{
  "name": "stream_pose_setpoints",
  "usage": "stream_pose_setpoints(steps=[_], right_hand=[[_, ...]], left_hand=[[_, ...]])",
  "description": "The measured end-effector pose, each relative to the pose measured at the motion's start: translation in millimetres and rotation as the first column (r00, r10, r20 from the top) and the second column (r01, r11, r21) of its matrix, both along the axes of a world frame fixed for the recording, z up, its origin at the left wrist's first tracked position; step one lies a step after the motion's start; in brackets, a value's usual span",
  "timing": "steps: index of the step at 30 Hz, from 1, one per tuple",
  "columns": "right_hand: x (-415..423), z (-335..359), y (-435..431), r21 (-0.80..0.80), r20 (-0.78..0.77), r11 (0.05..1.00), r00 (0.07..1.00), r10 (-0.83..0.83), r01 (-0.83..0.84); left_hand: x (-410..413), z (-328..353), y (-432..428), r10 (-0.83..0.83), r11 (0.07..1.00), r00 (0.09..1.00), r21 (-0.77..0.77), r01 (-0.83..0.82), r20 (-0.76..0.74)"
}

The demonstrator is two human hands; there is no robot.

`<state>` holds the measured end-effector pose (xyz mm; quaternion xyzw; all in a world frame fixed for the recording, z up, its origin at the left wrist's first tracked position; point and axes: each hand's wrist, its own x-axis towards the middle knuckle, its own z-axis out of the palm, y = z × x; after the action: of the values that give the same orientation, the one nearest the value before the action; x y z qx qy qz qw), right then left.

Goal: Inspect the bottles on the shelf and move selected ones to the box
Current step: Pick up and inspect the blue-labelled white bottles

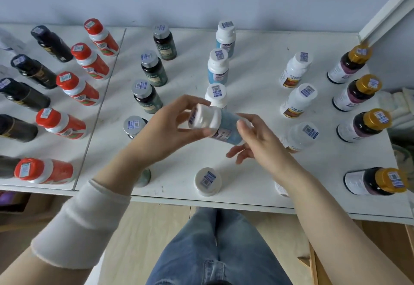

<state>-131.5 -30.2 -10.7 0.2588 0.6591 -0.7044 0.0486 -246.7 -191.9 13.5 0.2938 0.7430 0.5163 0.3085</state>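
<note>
Matte shelf (253, 71); left hand (163, 130) grips cylindrical bottle (226, 125).

A blue bottle (226, 127) with a white cap lies tilted above the shelf (257, 65). The left hand (165, 132) pinches its cap and the right hand (253, 139) grips its base. Matching bottles (218, 67) stand beyond it.

Left forearm (116, 168), lower left: off-white knit sleeve (76, 224), raw-edged cuff ending short of the wrist. Right forearm (313, 195), lower right: bare. Bottom centre: faded blue jeans (215, 251), frayed patch.
</note>
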Motion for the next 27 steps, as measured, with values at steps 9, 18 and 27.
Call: stream_pose_setpoints(steps=[9, 18, 27], right_hand=[[9.1, 5.7, -8.5, -0.044, -0.336, 0.996, 0.938, -0.088, 0.077], [13.3, 9.2, -15.8, -0.129, -0.354, 0.989, 0.928, -0.115, 0.073], [16.4, 5.2, -13.0, -0.278, -0.239, 0.958, 0.962, -0.136, 0.067]], left_hand=[[9.5, -0.1, -5.1, 0.105, 0.977, 0.985, 0.171, -0.127, 0.136], [8.6, 2.1, -11.9, 0.035, 0.971, 0.983, 0.227, -0.075, 0.178], [4.1, 0.0, -9.2, -0.033, 0.899, 0.989, 0.437, -0.035, 0.147]])
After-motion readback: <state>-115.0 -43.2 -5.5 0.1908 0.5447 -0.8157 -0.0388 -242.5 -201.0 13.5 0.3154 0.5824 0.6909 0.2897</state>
